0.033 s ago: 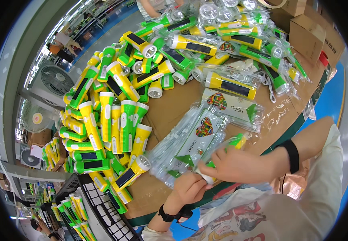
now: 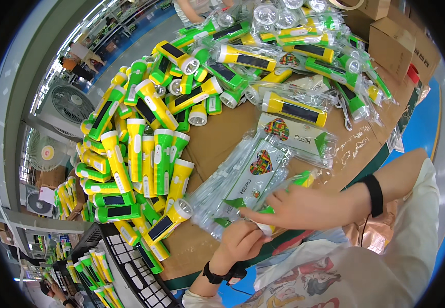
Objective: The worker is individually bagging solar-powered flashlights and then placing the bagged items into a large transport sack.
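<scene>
Low in the right half, a green and yellow flashlight (image 2: 303, 179) is mostly covered by my hands. My left hand (image 2: 240, 240) is closed, fingers curled at the flashlight's whitish near end. Across its body lies my right hand (image 2: 307, 208), closed around it, with one finger stretched out toward the left hand. Clear plastic seems to wrap the flashlight, though the hands hide much of it. Just beyond them is a stack of clear plastic bags (image 2: 217, 192) with a white and green printed card (image 2: 253, 172) inside the top one.
Loose yellow and green flashlights (image 2: 163, 154) form a big heap on the left of the cardboard-covered table (image 2: 217, 136). Bagged flashlights (image 2: 294, 110) pile up at the far right, beside cardboard boxes (image 2: 392, 46). A black crate (image 2: 125, 262) stands at the near left.
A finger of my right hand has stretched out leftward over my left hand. The left hand stays about where it was.
</scene>
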Tool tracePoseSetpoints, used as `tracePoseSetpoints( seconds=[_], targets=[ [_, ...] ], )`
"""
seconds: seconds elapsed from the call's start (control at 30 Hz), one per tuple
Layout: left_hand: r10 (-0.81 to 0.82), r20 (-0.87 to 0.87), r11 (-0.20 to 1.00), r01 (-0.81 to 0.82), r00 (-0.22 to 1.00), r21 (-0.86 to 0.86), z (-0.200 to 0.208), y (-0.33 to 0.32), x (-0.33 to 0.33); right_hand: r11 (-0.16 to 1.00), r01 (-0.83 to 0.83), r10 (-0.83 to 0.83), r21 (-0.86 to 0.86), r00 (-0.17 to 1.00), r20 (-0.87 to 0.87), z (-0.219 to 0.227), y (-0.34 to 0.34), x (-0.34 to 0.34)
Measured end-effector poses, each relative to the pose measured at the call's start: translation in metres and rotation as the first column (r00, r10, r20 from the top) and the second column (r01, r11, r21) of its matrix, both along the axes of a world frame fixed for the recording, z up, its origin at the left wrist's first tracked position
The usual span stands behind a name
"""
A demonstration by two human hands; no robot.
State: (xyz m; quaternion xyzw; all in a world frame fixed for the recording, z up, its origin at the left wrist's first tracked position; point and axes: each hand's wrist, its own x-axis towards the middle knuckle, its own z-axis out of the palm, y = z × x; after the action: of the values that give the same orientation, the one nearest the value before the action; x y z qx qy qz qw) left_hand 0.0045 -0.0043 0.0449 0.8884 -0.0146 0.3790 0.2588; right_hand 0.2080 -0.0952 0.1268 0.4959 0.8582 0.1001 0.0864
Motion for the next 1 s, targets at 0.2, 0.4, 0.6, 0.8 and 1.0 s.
tracePoseSetpoints(
  seconds=[0.2, 0.4, 0.6, 0.8, 1.0],
  targets=[
    [0.200, -0.119, 0.979, -0.204, 0.973, -0.021, 0.009, 0.002, 0.010, 0.991, 0.097, -0.128, -0.090, 0.870, -0.476, -0.001, 0.006, 0.036],
    [0.246, -0.129, 0.965, -0.255, 0.961, -0.067, -0.003, 0.007, -0.002, 0.607, 0.782, -0.742, 0.142, 0.622, -0.251, -0.022, -0.001, 0.149],
    [0.335, -0.043, 0.868, -0.326, 0.941, -0.375, -0.002, 0.008, 0.013, 0.450, 0.893, -0.870, 0.018, 0.443, -0.215, -0.067, -0.033, 0.200],
    [0.233, -0.050, 0.466, -0.157, 0.971, -0.871, -0.022, 0.006, 0.021, 0.462, 0.885, -0.804, -0.059, 0.390, -0.450, -0.058, -0.031, 0.192],
    [0.093, -0.382, 0.708, -0.331, 0.920, -0.624, -0.021, 0.012, 0.013, 0.568, 0.823, -0.653, 0.028, 0.471, -0.594, -0.013, -0.022, 0.169]
  ],
)
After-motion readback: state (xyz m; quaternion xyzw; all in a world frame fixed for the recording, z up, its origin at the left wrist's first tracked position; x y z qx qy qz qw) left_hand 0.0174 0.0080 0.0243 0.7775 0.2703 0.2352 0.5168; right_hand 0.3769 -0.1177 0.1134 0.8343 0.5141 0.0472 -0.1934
